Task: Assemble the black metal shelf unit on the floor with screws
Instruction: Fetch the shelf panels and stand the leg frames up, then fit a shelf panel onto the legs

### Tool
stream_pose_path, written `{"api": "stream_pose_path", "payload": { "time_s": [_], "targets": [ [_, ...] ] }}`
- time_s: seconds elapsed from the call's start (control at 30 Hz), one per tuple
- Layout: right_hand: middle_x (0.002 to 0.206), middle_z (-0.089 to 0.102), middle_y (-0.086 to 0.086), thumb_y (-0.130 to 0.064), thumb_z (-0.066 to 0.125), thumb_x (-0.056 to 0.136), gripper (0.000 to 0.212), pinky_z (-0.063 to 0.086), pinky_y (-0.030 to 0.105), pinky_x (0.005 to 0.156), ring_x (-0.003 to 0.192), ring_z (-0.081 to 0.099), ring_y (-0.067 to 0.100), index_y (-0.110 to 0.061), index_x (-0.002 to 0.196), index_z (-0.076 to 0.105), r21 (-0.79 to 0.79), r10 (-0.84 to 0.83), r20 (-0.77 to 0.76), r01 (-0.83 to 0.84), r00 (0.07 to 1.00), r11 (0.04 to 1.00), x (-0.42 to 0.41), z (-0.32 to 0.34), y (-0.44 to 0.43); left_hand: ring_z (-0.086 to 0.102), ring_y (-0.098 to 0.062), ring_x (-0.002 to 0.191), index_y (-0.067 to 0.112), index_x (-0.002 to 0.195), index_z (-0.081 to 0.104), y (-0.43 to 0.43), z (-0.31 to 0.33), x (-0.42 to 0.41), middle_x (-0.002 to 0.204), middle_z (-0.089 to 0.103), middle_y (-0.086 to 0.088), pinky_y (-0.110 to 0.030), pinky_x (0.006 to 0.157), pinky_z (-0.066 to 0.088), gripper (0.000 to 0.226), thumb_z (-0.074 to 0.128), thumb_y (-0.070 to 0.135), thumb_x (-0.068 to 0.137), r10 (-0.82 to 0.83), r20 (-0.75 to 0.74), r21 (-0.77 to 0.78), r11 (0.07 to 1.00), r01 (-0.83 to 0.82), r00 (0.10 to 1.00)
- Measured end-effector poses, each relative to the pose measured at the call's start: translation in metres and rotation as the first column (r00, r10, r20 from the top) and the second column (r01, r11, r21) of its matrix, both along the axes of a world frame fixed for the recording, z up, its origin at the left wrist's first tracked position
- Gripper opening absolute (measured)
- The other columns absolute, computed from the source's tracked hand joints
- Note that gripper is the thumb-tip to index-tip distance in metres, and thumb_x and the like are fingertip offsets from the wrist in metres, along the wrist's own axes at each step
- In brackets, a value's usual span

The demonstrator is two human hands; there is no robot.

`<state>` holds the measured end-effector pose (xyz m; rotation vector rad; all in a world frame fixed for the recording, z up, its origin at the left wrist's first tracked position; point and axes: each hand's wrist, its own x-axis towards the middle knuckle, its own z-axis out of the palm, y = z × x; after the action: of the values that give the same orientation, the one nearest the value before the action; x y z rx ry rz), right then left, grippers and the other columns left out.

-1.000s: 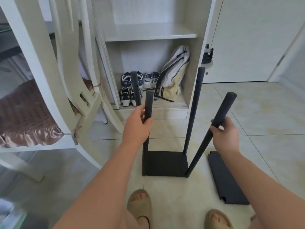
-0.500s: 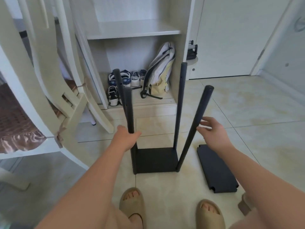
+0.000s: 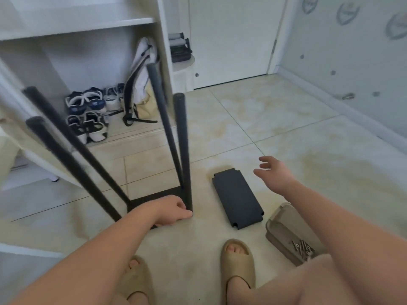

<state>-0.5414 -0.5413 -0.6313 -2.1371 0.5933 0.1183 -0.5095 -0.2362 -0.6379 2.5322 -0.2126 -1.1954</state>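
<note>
Pale glossy tiled floor [image 3: 286,133] fills most of the view. White open-front cabinet [image 3: 77,23] is at the back left.

Black metal shelf unit [image 3: 184,150] sits on the floor in front of the cabinet: flat black base panel [image 3: 154,195] with four round black posts. The right pair [image 3: 164,119] is close to upright, the left pair [image 3: 72,168] leans hard left in frame. Posts are blurred, so I cannot tell whether the base is flat on the tile.

Loose black metal shelf panel [image 3: 237,199] lies flat on the floor just right of the unit, not touching it. It has notched corners.

Translucent grey plastic tray [image 3: 286,232] is on the floor near the panel's near right corner. White and beige backpack [image 3: 141,84] leans inside the cabinet, with blue and white sneakers [image 3: 88,111] beside it. Tan foam slide sandals [image 3: 237,267] are on both feet at the bottom edge.

Left hand [image 3: 171,211] is at the base panel's near right corner, fingers curled over the front edge, gripping it, thumb against the foot of the near right post.

Right hand [image 3: 277,175] is in the air just right of the loose panel, fingers spread and relaxed, holding nothing, not touching anything.

Silver screws [image 3: 302,247] are piled in the near end of the tray.
</note>
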Motion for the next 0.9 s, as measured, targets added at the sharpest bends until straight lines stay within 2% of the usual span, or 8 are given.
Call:
{"api": "stream_pose_path", "payload": {
  "time_s": [0.1,0.2,0.27,0.4,0.47,0.53,0.73,0.9],
  "targets": [
    [0.146,0.052,0.007,-0.027,0.061,0.099,0.054,0.045,0.034,0.092,0.118,0.056,0.027,-0.018,0.149,0.044,-0.040,-0.001,-0.080,-0.002,0.997,0.999,-0.002,-0.020,-0.032,0.060,-0.015,0.090,0.027,0.114,0.058,-0.048,-0.031,-0.006,0.112,0.061,0.003,-0.032,0.087,0.047,0.031,0.060,0.049,0.091,-0.075,0.028,-0.068,0.995,0.077,0.997],
    [0.149,0.049,0.008,-0.028,0.061,0.098,0.056,0.045,0.034,0.096,0.125,0.055,0.029,-0.018,0.150,0.043,-0.082,0.024,-0.181,-0.040,0.983,0.996,-0.010,-0.046,-0.065,0.062,-0.016,0.103,0.024,0.126,0.058,-0.099,-0.064,-0.017,0.120,0.062,0.003,-0.028,0.085,0.049,0.038,0.060,0.044,0.094,0.002,-0.033,-0.179,0.984,-0.008,0.999],
    [0.150,0.048,0.010,-0.026,0.061,0.099,0.056,0.045,0.033,0.095,0.124,0.056,0.030,-0.017,0.151,0.042,-0.098,0.026,-0.235,-0.050,0.972,0.994,-0.016,-0.064,-0.086,0.063,-0.016,0.100,0.020,0.125,0.059,-0.134,-0.086,-0.023,0.114,0.063,0.002,-0.026,0.077,0.050,0.034,0.060,0.037,0.096,0.053,-0.091,-0.252,0.965,-0.075,0.994],
    [0.147,0.052,0.011,-0.024,0.061,0.099,0.052,0.048,0.034,0.093,0.123,0.057,0.030,-0.015,0.148,0.046,-0.129,-0.016,-0.314,-0.026,0.949,0.991,-0.032,-0.101,-0.125,0.061,-0.016,0.099,0.015,0.136,0.051,-0.198,-0.133,-0.029,0.115,0.061,0.000,-0.027,0.082,0.048,0.044,0.060,0.033,0.097,0.045,-0.105,-0.287,0.955,-0.073,0.993],
    [0.143,0.056,0.010,-0.025,0.060,0.099,0.048,0.048,0.035,0.099,0.123,0.057,0.030,-0.015,0.145,0.049,-0.144,-0.039,-0.335,-0.010,0.941,0.990,-0.041,-0.121,-0.136,0.058,-0.019,0.112,0.014,0.144,0.044,-0.222,-0.155,-0.028,0.130,0.057,-0.004,-0.030,0.094,0.047,0.051,0.059,0.032,0.098,0.057,-0.105,-0.281,0.956,-0.084,0.993],
    [0.138,0.060,0.007,-0.023,0.057,0.100,0.044,0.045,0.032,0.101,0.123,0.057,0.027,-0.016,0.143,0.052,-0.158,-0.034,-0.333,-0.020,0.942,0.987,-0.046,-0.140,-0.141,0.054,-0.020,0.115,0.014,0.148,0.037,-0.239,-0.175,-0.021,0.141,0.050,-0.007,-0.031,0.097,0.045,0.056,0.058,0.033,0.099,0.091,-0.082,-0.258,0.960,-0.109,0.993],
    [0.134,0.061,0.003,-0.019,0.051,0.102,0.042,0.044,0.027,0.095,0.119,0.057,0.020,-0.020,0.144,0.051,-0.159,0.066,-0.275,-0.113,0.959,0.981,-0.014,-0.189,-0.132,0.050,-0.031,0.129,0.011,0.150,0.029,-0.249,-0.239,0.013,0.149,0.040,-0.011,-0.037,0.103,0.044,0.062,0.058,0.030,0.099,0.322,-0.029,-0.124,0.938,-0.323,0.946],
    [0.144,0.056,-0.002,-0.023,0.049,0.103,0.046,0.045,0.039,0.107,0.130,0.052,0.023,-0.023,0.149,0.045,-0.210,0.207,-0.324,-0.284,0.923,0.936,0.035,-0.227,-0.129,0.046,-0.039,0.130,0.009,0.152,0.023,-0.240,-0.284,0.036,0.154,0.028,-0.012,-0.044,0.104,0.041,0.069,0.061,0.026,0.097,0.519,0.061,-0.024,0.855,-0.519,0.853]
  ]
}}
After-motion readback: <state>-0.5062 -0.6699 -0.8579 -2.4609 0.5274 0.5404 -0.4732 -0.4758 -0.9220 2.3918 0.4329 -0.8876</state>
